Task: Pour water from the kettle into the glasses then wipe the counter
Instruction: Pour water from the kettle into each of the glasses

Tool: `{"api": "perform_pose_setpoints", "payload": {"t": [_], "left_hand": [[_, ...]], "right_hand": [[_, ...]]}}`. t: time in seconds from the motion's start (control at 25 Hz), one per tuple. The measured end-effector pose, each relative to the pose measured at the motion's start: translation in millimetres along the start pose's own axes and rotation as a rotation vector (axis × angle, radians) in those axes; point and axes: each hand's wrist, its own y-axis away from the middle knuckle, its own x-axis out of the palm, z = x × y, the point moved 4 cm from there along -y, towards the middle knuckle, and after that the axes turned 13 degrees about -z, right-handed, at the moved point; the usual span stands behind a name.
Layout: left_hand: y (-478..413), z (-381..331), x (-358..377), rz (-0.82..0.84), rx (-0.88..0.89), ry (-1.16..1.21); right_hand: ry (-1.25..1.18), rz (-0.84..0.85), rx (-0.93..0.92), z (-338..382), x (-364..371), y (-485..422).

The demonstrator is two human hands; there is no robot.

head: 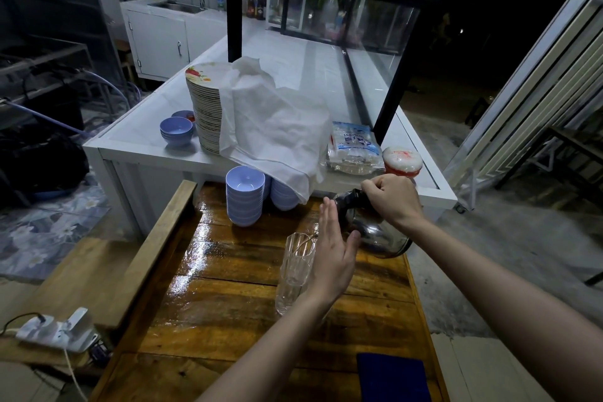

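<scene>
While right hand (391,202) grips tilted kettle (375,237) | left hand (331,250) flat, released, between kettle and glass (293,271)

Wet wooden counter (228,320): glass (295,271) at centre, two stacks of blue bowls (244,196) at 12 o'clock, dark blue cloth (393,378) at 5 o'clock. White table (146,137) beyond: plate stack (204,114), small bowls (176,130) at its 9 o'clock, plastic bag (354,148) and red-lidded tub (402,158) at 3 o'clock.

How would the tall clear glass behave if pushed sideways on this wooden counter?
The glass is tall and narrow, so a push near the rim would probably tip it. The counter looks glossy, perhaps wet, so a low push might slide it. Its clear walls suggest it is fragile.
</scene>
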Motion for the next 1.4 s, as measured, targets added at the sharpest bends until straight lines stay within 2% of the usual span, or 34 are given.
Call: {"api": "perform_pose_setpoints", "payload": {"t": [0.84,1.4], "left_hand": [[-2,3,-2,-0.048,0.002,0.055],[1,3,-6,-0.050,-0.012,0.062]], "right_hand": [[0.133,-0.013,-0.130,24,-6,-8],[0.099,-0.009,-0.193,23,5,-12]]}}
